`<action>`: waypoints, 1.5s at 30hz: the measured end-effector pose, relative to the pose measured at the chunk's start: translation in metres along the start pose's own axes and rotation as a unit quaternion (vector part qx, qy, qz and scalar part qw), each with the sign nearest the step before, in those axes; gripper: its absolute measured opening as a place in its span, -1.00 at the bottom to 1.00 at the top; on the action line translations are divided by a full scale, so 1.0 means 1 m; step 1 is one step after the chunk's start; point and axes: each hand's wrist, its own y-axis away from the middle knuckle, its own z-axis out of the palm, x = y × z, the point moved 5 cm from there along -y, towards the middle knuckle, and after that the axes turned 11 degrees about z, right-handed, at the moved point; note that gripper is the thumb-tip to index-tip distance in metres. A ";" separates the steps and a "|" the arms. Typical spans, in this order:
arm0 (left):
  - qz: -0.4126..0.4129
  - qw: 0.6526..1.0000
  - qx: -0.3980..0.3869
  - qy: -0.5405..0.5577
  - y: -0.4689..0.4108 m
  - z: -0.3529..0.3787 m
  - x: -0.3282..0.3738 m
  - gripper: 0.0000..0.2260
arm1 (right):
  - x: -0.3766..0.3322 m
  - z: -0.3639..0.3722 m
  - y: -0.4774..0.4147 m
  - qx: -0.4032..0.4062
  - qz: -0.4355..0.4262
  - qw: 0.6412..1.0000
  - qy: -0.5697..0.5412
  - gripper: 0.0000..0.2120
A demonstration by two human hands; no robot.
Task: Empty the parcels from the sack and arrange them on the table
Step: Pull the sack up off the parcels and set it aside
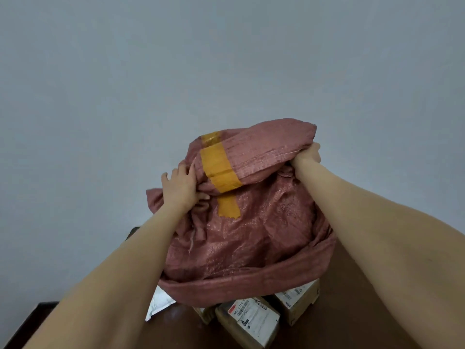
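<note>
On my feed, a pinkish-red woven plastic sack (pixel 251 235) hangs over the near part of the dark brown wooden desk (pixel 339 311), with its open mouth facing down and its closed end raised toward the pale grey wall (pixel 226 59). My left grip (pixel 180 187) bunches a fold of fabric on the sack's left side, fingers curled into the weave. My right grip (pixel 307 156) clenches the top right corner, beside the stitched end seam. A strip of orange-yellow packing tape (pixel 219 167) runs down the sack's upper face between the two grips. Below the mouth, parcels lie on the desk. A brown cardboard box with a white shipping label (pixel 249 321) is nearest me, and a second labelled cardboard box (pixel 297 301) sits just to its right and farther back. A smaller box corner (pixel 205 314) shows to the left, and a white plastic mailer bag (pixel 158 306) lies leftmost, partly hidden by my left forearm. The sack's hem overlaps the far edges of all four; I cannot tell whether it touches them. Anything inside the sack is hidden.
</note>
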 end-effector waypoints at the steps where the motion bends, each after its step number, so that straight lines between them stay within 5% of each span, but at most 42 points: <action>1: -0.018 0.998 -0.041 0.033 0.001 0.009 0.000 0.06 | 0.001 0.001 0.001 0.009 -0.001 1.000 0.021 -0.64; 7: -0.082 0.980 -0.160 0.089 0.006 0.051 -0.002 0.25 | 0.000 0.008 -0.003 0.037 -0.100 0.950 0.292 -0.51; 13: -0.151 0.980 -0.112 0.061 0.009 0.047 -0.015 0.09 | -0.001 0.003 -0.004 0.089 -0.108 0.896 0.421 0.01; 17: -0.161 0.985 -0.031 0.054 -0.001 0.031 -0.026 -0.60 | -0.009 0.003 -0.001 0.092 -0.132 0.873 0.461 -0.29; 20: -0.184 0.970 0.035 0.154 -0.010 0.009 -0.035 -0.77 | -0.018 -0.002 0.001 0.087 -0.125 0.890 0.429 -0.62; 23: -0.190 0.947 0.111 0.233 -0.020 -0.017 -0.044 -0.77 | -0.033 -0.014 0.002 0.126 -0.123 0.922 0.345 -0.68; 38: -0.159 0.959 0.052 0.227 -0.033 -0.043 -0.053 -0.80 | -0.043 -0.003 0.016 0.070 -0.153 0.910 0.378 -0.68; 45: -0.188 0.934 0.107 0.283 -0.038 -0.060 -0.064 -0.81 | -0.047 -0.013 0.016 0.056 -0.095 0.954 0.279 -0.68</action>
